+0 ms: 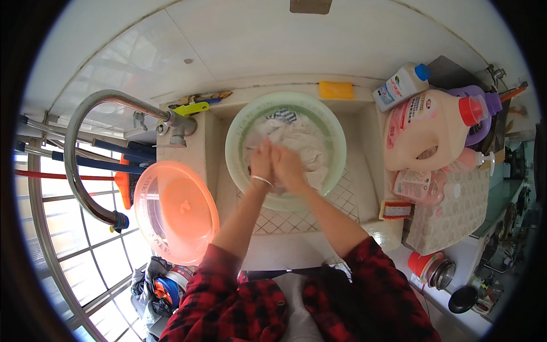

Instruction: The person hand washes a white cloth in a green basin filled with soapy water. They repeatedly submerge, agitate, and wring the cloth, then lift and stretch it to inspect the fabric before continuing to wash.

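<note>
My left hand (260, 163) and my right hand (287, 166) are pressed close together over a pale green plastic basin (233, 149). Wet white cloth (310, 141) lies bunched in the water beneath and around them. A patch of blue-and-white patterned fabric (283, 115) shows at its far side. Motion blurs the fingers, and whether they grip a fold of the cloth is hidden. A light bangle (262, 180) circles my left wrist. The basin rests in a stone-like sink (363, 141) with a grid-patterned floor.
A curved metal faucet (77, 128) arches at the left above an orange plastic basin (183, 205). Detergent jugs (421, 141), a white bottle (395, 87) and a scrub brush (395, 210) crowd the right ledge. A yellow sponge (336, 90) sits on the back rim.
</note>
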The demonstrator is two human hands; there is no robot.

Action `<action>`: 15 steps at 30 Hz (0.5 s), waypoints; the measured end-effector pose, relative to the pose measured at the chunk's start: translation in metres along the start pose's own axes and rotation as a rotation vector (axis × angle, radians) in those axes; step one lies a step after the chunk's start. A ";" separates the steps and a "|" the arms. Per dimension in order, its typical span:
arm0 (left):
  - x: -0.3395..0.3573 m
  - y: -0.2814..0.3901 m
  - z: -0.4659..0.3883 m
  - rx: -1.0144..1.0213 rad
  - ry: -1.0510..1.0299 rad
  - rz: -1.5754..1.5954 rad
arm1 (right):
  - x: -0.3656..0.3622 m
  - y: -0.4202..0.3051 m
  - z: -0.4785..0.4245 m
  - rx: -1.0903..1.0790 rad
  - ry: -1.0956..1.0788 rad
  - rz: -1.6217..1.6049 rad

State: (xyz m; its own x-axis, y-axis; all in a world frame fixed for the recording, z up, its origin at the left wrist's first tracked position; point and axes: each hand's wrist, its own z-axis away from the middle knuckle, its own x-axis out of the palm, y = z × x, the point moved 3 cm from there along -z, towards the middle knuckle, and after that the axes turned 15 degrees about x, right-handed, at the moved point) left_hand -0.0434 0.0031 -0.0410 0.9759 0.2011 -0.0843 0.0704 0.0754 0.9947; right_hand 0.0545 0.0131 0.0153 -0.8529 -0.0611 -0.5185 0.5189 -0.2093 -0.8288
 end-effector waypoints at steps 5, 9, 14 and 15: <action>0.018 0.033 0.001 -0.243 0.104 0.445 | -0.003 0.003 -0.026 0.031 0.095 0.194; 0.018 0.014 0.002 -0.464 0.277 0.316 | -0.010 -0.003 -0.013 -0.061 0.089 0.040; 0.019 0.037 0.000 -0.204 -0.114 0.270 | -0.009 0.006 -0.028 -0.032 0.117 0.131; 0.035 0.050 0.009 -0.362 -0.070 0.494 | -0.022 0.018 -0.061 0.055 0.181 0.124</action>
State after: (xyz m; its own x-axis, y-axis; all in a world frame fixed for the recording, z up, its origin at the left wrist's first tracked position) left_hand -0.0036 0.0055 0.0060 0.8874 0.2335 0.3975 -0.4561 0.3191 0.8308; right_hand 0.0856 0.0698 -0.0009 -0.7559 0.0857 -0.6490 0.6108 -0.2642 -0.7464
